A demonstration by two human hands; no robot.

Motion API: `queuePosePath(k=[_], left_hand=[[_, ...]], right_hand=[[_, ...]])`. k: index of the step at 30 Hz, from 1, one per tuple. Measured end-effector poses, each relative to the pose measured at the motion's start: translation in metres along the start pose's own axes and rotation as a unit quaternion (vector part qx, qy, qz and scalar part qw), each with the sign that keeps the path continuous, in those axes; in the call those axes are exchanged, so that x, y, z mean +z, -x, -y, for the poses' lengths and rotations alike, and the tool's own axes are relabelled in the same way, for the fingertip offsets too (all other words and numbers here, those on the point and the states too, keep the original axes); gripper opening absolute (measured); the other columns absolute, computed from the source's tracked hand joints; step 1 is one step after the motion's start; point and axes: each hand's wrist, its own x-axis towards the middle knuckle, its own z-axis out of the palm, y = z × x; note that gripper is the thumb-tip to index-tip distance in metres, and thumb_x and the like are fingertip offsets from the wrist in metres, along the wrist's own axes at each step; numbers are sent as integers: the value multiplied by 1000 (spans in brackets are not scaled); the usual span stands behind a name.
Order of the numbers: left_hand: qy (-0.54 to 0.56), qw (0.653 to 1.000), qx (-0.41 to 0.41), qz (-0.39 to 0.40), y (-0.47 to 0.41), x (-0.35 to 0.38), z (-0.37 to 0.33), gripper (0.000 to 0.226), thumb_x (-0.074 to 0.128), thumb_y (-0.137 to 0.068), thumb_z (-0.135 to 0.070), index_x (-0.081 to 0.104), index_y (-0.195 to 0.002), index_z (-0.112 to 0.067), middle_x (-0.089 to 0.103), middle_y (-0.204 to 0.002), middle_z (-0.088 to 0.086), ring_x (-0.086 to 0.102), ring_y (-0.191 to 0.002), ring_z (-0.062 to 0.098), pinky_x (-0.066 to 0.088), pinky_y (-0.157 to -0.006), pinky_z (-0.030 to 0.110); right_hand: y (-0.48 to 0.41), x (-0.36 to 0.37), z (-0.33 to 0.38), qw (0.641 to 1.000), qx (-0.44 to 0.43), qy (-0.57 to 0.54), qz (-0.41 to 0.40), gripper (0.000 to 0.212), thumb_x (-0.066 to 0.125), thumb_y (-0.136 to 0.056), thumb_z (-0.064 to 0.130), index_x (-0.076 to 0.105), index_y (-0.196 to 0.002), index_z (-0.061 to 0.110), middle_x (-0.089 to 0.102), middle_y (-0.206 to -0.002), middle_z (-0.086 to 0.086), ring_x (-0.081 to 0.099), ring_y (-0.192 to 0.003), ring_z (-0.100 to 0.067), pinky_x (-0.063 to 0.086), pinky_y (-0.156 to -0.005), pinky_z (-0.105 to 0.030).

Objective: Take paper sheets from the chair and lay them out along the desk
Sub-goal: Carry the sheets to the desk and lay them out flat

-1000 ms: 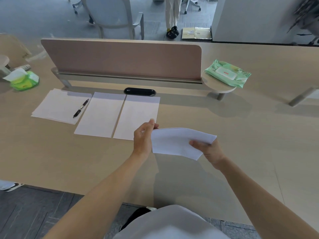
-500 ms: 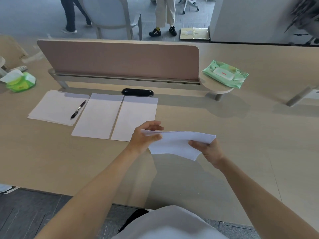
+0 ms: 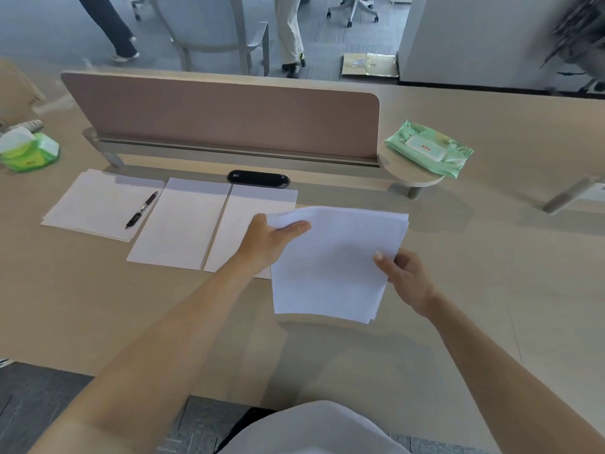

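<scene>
laid sheets (image 3: 178, 224) in a row on the desk (image 3: 65, 290) at left — left hand (image 3: 266, 242), nearer that row, grips the far-left corner of the held sheaf (image 3: 334, 267), lifted above the desk, long axis roughly parallel to theirs, overlapping the last one — right hand (image 3: 409, 276) pinches its right edge.

left hand (image 3: 268, 239) and right hand (image 3: 406, 276) on bare outstretched arms, thumbs atop opposite edges of the paper sheets (image 3: 334, 267)

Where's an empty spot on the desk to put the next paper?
Bare desk lies right of the third laid sheet, this side of the wipes pack, partly under the held sheets. The strip along the near edge is bare too. The left is crowded: laid sheets side by side, a pen, then the tissue pack.
</scene>
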Motion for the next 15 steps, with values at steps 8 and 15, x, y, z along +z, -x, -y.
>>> queuePosePath(k=[8, 15], left_hand=[[91, 987, -130, 27, -79, 3, -16, 27, 83, -78, -32, 75, -98, -15, 77, -99, 3, 73, -96, 22, 55, -93, 39], [64, 930, -345, 107, -94, 37, 85, 49, 66, -90, -51, 61, -120, -13, 70, -106, 5, 68, -90, 25, 54, -78, 33]], right_hand=[[-49, 4, -21, 993, -13, -4, -114, 21, 54, -100, 16, 62, -84, 6, 62, -68, 6, 57, -58, -5, 50, -54, -24], [-99, -19, -91, 976, 163, 43, -140, 32, 53, -102, 22, 59, -71, 15, 57, -62, 4, 52, -55, -15, 44, -51, -25]])
